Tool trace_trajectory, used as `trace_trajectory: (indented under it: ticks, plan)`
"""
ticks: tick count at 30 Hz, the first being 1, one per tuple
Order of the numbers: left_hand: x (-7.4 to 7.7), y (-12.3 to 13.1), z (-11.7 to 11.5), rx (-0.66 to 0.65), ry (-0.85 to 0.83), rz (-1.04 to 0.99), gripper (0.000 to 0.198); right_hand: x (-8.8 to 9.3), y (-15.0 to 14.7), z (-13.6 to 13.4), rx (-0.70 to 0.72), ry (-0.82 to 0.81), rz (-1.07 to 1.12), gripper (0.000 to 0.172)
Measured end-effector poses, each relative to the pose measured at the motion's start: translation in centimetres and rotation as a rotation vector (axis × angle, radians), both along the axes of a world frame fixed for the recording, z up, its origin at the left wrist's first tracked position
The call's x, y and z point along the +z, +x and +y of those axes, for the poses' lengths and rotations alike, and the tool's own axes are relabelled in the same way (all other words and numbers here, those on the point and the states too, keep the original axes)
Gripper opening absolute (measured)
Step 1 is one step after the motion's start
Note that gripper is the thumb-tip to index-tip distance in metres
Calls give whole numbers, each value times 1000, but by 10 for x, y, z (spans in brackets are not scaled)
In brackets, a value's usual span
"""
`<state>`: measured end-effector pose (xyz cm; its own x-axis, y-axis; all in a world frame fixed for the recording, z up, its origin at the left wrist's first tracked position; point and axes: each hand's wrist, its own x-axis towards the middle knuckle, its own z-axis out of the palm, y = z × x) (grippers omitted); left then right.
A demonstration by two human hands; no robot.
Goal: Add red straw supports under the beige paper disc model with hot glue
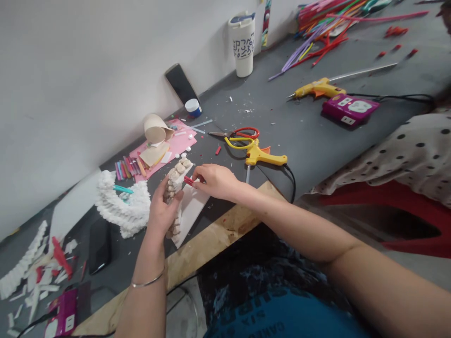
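While my left hand grips the white strip near the yellow glue gun, my right hand pinches a red bit onto it. I think it needs a gentle press.

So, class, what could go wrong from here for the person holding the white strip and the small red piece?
The glue gun lies close beside the right hand; if it is hot, the wrist could brush it.
Its cord runs over the table edge near the arm and might snag.
The left hand grips the white strip over its beige rolls; pressing in the red piece could knock some loose.
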<state>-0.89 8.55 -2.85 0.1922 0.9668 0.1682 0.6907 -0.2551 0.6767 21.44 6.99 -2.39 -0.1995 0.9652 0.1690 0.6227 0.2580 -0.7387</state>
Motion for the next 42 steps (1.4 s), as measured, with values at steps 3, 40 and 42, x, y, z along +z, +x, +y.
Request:
trace_trajectory:
  ticks: [3, 40, 42]
  plan:
    - [1, 3, 0, 15, -10, 0, 64, 0, -7, 4, -14, -5, -55, 22]
    - [-10, 10, -3, 52, 70, 67, 62, -20, -7, 3, 24, 24, -78, 23]
    - [-9, 10, -3, 29, 93, 88, 62, -20, -6, 3, 25, 36, -77, 22]
